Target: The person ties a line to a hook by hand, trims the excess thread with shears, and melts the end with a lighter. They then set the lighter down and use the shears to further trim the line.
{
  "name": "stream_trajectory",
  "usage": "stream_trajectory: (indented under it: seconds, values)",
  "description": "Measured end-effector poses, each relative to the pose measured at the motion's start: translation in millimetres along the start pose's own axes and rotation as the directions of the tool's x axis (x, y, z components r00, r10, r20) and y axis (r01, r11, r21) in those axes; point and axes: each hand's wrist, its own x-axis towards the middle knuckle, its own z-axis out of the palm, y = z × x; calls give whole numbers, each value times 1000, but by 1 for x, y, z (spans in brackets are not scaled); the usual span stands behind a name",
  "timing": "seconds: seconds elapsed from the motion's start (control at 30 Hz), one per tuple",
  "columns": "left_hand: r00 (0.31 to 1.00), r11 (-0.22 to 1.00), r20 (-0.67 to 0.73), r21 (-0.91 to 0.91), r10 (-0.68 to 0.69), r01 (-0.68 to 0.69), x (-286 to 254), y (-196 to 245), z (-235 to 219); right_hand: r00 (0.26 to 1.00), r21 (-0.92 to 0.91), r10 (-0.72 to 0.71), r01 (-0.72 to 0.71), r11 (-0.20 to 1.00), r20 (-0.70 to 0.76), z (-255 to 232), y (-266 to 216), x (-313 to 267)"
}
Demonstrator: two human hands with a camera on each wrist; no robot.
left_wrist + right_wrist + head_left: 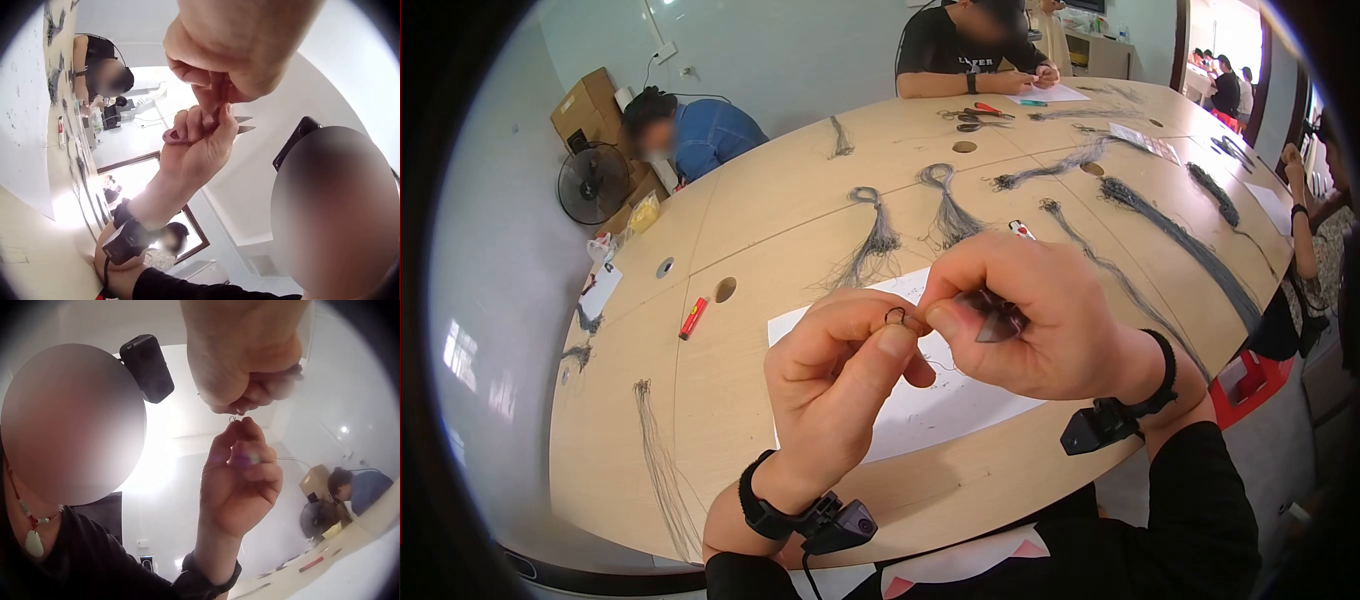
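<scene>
Before the chest, my left hand (830, 370) pinches a small dark fish hook (895, 310) between thumb and forefinger, its bend showing above the thumb. My right hand (1050, 320) meets it, with thumb and forefinger pinched together right beside the hook. Curled in that right hand is a pair of small scissors (998, 328); the left wrist view shows the pointed blades (247, 130) sticking out and a pinkish handle (174, 137) at the other side. Fingers hide what the right fingertips pinch. Thin line hangs below the hands, over a white sheet of paper (880, 430).
Bundles of hooks on thin line (876, 240) lie across the wooden table (750, 420), with a red lighter (694, 318) at left. Pliers and scissors (980, 118) rest farther back. A person (960, 60) works opposite; another person (715, 135) bends down at left.
</scene>
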Motion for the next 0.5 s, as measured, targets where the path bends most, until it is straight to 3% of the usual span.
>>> stream_trajectory:
  seconds: [0.17,0.27,0.33,0.5]
  values:
    - [1000,999,20,26,-20,20,0,-1,-1,999,1,26,-26,1000,-45,0,-7,1]
    - [999,999,25,34,-27,26,-1,-1,1,1000,-7,20,-20,1000,0,1,-4,0]
    - [1000,999,22,34,-19,18,-1,-1,2,996,-78,-87,87,993,11,2,2,-1]
    - [1000,999,0,49,-4,4,-1,-3,1,998,-58,-37,40,998,56,0,0,-3]
